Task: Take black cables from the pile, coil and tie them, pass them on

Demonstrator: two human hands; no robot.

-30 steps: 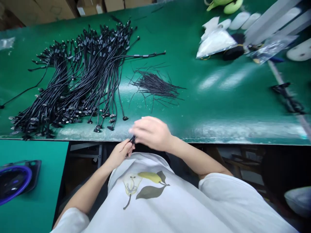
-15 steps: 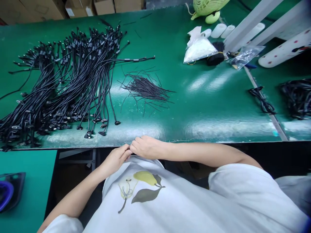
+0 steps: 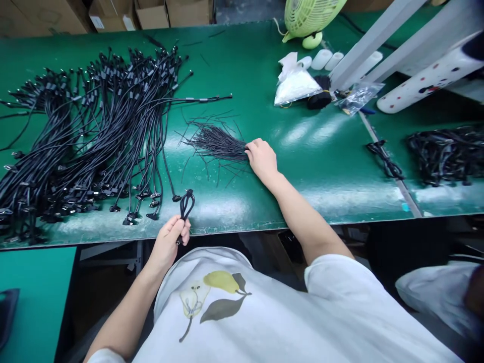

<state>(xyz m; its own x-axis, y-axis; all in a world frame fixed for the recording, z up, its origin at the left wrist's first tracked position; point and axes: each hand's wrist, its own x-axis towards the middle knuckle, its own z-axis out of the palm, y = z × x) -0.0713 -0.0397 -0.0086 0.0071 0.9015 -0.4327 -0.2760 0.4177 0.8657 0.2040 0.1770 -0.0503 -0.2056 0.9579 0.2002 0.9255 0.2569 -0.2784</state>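
Note:
My left hand is closed around a short black cable folded into loops, held just over the table's front edge. The loops stick up out of the fist, and a small end pokes out below it. My right hand reaches across to a loose pile of thin black twist ties. Its fingers are curled onto the right end of the pile, pinching there; how many ties are between the fingertips is hidden.
A large heap of black cables with connectors covers the left of the green table. Farther right are a white plastic bag, a green fan, grey posts and bundled cables. Cardboard boxes stand behind.
My hands have come apart from the table edge. The right one has moved forward to the twist ties; the left now shows the looped cable. The view has shifted slightly.

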